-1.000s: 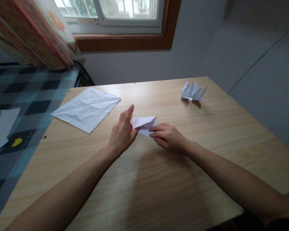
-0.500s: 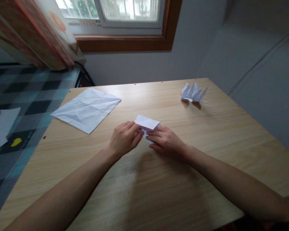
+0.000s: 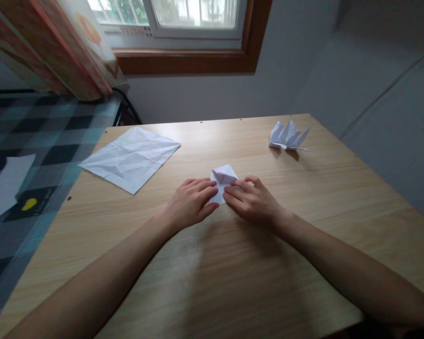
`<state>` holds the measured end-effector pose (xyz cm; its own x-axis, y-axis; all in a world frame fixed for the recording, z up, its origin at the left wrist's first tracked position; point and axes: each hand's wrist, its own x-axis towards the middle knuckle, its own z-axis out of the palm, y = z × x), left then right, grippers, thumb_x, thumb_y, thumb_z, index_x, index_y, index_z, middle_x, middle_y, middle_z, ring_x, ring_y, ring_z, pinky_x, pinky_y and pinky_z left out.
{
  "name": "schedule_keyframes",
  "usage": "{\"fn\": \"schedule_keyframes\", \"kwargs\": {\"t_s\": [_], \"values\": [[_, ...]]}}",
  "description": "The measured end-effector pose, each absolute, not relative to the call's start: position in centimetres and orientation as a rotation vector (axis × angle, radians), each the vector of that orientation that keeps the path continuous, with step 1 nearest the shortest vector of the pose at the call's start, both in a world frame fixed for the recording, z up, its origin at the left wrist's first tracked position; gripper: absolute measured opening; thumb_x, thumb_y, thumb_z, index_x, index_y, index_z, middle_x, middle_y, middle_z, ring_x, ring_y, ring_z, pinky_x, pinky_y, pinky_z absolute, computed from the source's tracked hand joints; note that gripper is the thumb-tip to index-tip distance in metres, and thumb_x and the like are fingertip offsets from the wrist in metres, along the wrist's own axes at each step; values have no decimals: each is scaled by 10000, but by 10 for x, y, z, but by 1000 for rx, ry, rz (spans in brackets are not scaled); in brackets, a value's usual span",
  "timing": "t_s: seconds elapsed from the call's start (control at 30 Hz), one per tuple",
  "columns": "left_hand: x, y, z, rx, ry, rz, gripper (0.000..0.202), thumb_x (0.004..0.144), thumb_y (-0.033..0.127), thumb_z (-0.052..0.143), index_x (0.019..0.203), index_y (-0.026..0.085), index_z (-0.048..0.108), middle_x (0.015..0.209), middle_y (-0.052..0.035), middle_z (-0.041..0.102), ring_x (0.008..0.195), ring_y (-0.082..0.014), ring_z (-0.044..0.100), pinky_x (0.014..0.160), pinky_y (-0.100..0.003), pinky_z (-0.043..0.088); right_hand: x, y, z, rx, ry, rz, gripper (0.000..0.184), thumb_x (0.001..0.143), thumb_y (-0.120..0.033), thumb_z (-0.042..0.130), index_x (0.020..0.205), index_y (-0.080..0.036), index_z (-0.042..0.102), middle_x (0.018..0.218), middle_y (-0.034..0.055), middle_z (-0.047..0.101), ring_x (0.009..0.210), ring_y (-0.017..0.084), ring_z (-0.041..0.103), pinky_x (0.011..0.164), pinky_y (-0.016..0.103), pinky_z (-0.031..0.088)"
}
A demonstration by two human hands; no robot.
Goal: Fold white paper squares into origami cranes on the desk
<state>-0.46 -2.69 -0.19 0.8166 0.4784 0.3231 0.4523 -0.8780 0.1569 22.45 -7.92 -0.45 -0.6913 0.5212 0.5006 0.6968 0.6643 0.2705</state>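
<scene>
A small white folded paper sits on the table in front of me, with a raised, pocket-like flap at its far side. My left hand holds its left edge, fingers pressed on the paper and the thumb at the near left corner. On the opposite side, my right hand grips the right edge, its fingertips on the paper and its index finger bent up. Fingers of both hands hide parts of the paper's sides.
A creased white paper sheet lies flat at the back left of the wooden table. An origami crane stands at the back right. To the left is a checkered cloth with white paper on it.
Its flap, folded over flat before, now stands open like a pocket at the far side. My left fingers have loosened from a curled pinch and stretched along the paper's left edge.
</scene>
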Motion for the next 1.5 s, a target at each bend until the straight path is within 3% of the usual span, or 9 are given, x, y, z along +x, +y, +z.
{"fn": "schedule_keyframes", "kwargs": {"t_s": [0.1, 0.2, 0.6, 0.77, 0.93, 1.07, 1.3, 1.43, 1.5], "values": [[-5, -26, -1, 2892, 705, 540, 345, 969, 366, 501, 1236, 174, 605, 1254, -96, 688, 1201, -252, 618, 987, -430, 477, 229, -77, -4, -956, -2543, -658, 213, 980, -146, 503, 880, -205, 681, 911, 26, 754, 1114, 219, 586, 1078, 445, 259], [-6, -26, -2, 2913, 667, 520, 308, 991, 335, 464, 1197, 214, 659, 1290, -72, 679, 1213, -259, 618, 1006, -443, 470, 231, -75, -6, -957, -2552, -656, 267, 967, -120, 488, 804, -218, 675, 802, 11, 736, 1097, 212, 595, 1146, 478, 184], [-5, -26, -10, 2875, 583, 724, 213, 974, 281, 531, 929, 185, 716, 1095, -35, 761, 1077, -204, 696, 930, -348, 523, 216, -70, -8, -1109, -2453, -548, 270, 984, -166, 487, 814, -207, 692, 711, 7, 704, 991, 215, 607, 1154, 553, 115], [-4, -27, -7, 2834, 624, 703, 224, 959, 223, 497, 1086, 168, 674, 1090, -70, 748, 1038, -195, 701, 900, -338, 537, 216, -67, -12, -1161, -2420, -512, 219, 985, -199, 514, 883, -219, 707, 740, 8, 720, 1034, 224, 602, 1162, 569, 92], [-6, -26, -8, 2900, 550, 688, 233, 927, 186, 508, 999, 205, 729, 1110, -38, 750, 1077, -208, 685, 934, -358, 529, 221, -66, -8, -1280, -2339, -517, 145, 970, -245, 556, 1023, -222, 690, 1047, 51, 742, 1173, 262, 557, 1173, 591, 71], [-6, -27, -8, 2925, 522, 697, 233, 902, 185, 523, 983, 191, 741, 1123, -35, 752, 1082, -219, 687, 933, -359, 540, 229, -60, -9, -1475, -2223, -467, 269, 935, -251, 596, 1200, -224, 635, 1369, 108, 605, 1321, 307, 455, 1164, 610, 126], [-5, -30, -8, 2952, 488, 655, 233, 932, 234, 514, 1005, 189, 731, 1146, -38, 749, 1142, -214, 668, 981, -363, 531, 247, -45, -19, -1730, -2025, -223, 301, 943, -183, 494, 1209, -199, 634, 1339, 143, 607, 1284, 330, 498, 1112, 625, 269], [-4, -32, -7, 2939, 443, 661, 236, 930, 219, 508, 1020, 174, 721, 1157, -55, 744, 1127, -201, 678, 1000, -356, 534, 234, -53, -13, -1426, -2096, -183, 457, 940, -114, 403, 1380, -139, 525, 1448, 178, 520, 1394, 304, 416, 1143, 541, 328], [-3, -32, -5, 2944, 429, 657, 241, 934, 219, 498, 1019, 176, 719, 1142, -60, 747, 1116, -200, 682, 1005, -357, 533, 224, -58, -12, -1221, -2331, -95, 492, 978, -227, 422, 1461, -140, 441, 1517, 164, 460, 1461, 292, 337, 1174, 526, 309]]}}
